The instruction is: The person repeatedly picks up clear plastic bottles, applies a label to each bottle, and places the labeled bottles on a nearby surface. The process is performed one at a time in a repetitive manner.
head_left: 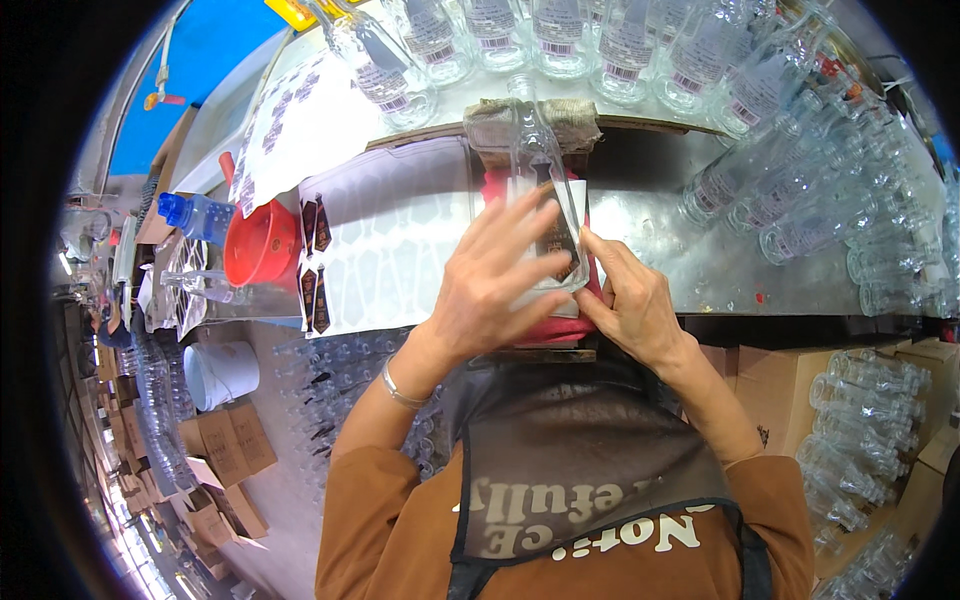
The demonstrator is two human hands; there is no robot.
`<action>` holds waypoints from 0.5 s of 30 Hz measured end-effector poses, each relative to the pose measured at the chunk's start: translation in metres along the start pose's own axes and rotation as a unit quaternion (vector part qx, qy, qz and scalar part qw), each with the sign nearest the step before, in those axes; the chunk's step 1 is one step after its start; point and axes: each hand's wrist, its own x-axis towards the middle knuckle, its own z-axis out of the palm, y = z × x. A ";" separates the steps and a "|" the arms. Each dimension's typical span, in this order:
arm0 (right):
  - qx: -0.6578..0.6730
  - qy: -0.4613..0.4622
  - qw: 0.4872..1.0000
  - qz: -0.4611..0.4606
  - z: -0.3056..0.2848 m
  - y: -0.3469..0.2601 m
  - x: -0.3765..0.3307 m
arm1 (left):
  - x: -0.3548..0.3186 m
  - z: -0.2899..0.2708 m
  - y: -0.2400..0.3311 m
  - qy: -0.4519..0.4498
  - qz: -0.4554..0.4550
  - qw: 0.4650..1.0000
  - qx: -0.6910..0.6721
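Observation:
A clear glass bottle lies on a padded rest in front of me, its neck pointing away. A dark tie-shaped label with gold-coloured print shows on its body, over a piece of white paper. My left hand is spread over the bottle's left side and the label, its fingers smeared by motion. My right hand has thumb and fingers closed on the bottle's lower right edge near the base. A folded cloth lies under the neck, and red cloth pads the rest.
Left of the rest lies a label sheet with a few dark labels. Beyond stand a red plastic container and a blue-capped bottle. Labelled bottles line the back; more bottles lie at right. A cardboard box sits below.

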 end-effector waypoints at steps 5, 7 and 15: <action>0.058 -0.047 0.997 0.009 -0.008 0.004 0.003 | 0.006 -0.001 -0.016 0.052 -0.077 0.989 -0.112; 0.105 -0.089 0.990 0.035 -0.018 0.008 0.008 | 0.010 0.002 -0.021 0.064 -0.156 0.972 -0.164; 0.232 -0.090 0.951 0.182 -0.025 -0.011 0.030 | 0.018 0.017 -0.033 0.054 -0.161 0.977 -0.126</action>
